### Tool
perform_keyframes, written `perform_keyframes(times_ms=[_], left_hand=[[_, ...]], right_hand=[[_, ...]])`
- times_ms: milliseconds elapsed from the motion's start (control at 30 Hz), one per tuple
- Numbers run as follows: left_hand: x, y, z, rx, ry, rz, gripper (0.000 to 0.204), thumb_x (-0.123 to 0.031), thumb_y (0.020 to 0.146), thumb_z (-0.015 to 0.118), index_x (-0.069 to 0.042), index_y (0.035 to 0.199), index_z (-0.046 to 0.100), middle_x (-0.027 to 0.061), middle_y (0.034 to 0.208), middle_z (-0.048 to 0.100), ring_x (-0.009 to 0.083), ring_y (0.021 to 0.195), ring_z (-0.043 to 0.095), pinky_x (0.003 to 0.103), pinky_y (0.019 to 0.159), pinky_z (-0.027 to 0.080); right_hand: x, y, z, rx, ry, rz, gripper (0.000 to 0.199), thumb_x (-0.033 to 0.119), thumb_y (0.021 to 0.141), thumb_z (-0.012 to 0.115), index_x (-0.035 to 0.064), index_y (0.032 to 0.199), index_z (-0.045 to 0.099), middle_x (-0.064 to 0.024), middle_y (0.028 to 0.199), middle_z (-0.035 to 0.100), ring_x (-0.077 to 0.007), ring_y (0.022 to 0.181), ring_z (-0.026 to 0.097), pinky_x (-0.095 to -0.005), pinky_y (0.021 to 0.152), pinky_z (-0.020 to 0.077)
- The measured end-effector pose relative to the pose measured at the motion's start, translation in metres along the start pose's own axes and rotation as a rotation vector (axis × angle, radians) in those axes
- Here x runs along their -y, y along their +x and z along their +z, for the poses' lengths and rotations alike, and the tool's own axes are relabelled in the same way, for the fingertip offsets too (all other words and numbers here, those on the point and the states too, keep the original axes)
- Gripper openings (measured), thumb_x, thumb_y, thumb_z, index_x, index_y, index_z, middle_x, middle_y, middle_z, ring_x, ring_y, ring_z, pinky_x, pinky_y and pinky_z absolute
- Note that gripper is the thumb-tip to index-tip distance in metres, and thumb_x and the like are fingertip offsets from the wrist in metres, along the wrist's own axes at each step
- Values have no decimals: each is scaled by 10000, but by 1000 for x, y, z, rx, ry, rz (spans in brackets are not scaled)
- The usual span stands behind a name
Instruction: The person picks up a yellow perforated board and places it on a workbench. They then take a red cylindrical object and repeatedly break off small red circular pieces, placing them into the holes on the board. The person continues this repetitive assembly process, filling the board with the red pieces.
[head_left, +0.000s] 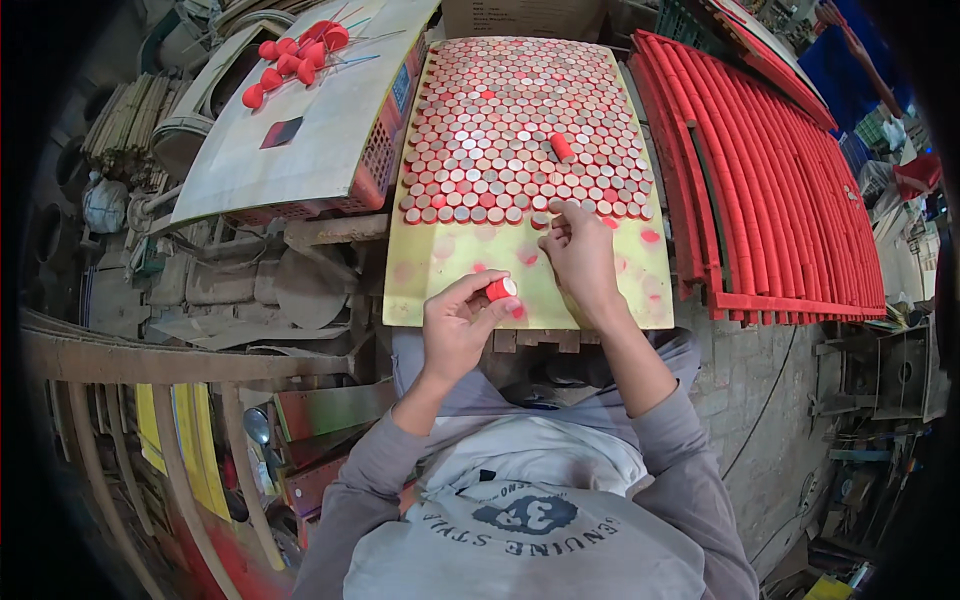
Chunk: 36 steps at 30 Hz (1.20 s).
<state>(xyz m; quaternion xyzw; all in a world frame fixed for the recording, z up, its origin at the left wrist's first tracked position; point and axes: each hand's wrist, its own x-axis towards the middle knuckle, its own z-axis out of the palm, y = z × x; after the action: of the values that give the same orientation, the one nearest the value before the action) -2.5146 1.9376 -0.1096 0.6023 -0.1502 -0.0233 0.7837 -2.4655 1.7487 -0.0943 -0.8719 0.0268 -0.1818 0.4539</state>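
Note:
My left hand (455, 325) pinches a short red cylinder (501, 289) with a pale, flat end, above the near part of a yellow board (455, 305). Most of that board is covered by red cylinders (500, 130) standing upright in tight rows, their pale round ends facing up. At the front row, the thumb and forefinger of my right hand (583, 255) close around another cylinder (541, 219), which sits slightly forward of its neighbours. One loose red cylinder (562, 148) lies on its side atop the packed ones. Red smudges mark the board's bare strip.
On the left, a pale panel (340, 110) bears several red cup-shaped pieces (297, 62) on thin sticks and rests over a red crate (372, 165). Red rods (780, 190) lie side by side at right. A wooden railing (190, 368) stands lower left. Another person's arm (865, 55) shows upper right.

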Motion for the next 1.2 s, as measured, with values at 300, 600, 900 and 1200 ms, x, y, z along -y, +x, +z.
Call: perform_keyframes(times_ms=[300,600,900,1200], left_hand=[[-3,-4,-27,34,-3,2,337,5,870,739,68,1185,637,79,1062,664,135,978,638,299,922,523],[7,8,-27,18,-36,-19,335,17,856,742,56,1176,650,65,1029,660,138,941,640,286,882,528],[4,34,2,-31,205,93,306,19,812,767,64,1095,659,79,967,689,109,787,646,241,728,554],[29,42,9,-46,199,-167,311,-3,882,718,57,1171,619,69,987,662,68,835,616,208,745,520]], right_hand=[[3,9,29,-65,-39,44,182,-14,802,671,-58,979,678,-193,764,690,-269,677,693,-347,639,545],[4,15,36,-61,-14,34,158,26,812,701,-61,941,676,-188,771,697,-249,659,689,-322,624,541],[55,-29,-18,319,283,114,329,139,841,786,-59,1084,688,-127,811,713,-118,694,652,-278,652,533],[-1,10,-16,194,-115,55,287,53,732,821,-43,966,686,-93,744,674,-160,659,639,-303,637,519]])
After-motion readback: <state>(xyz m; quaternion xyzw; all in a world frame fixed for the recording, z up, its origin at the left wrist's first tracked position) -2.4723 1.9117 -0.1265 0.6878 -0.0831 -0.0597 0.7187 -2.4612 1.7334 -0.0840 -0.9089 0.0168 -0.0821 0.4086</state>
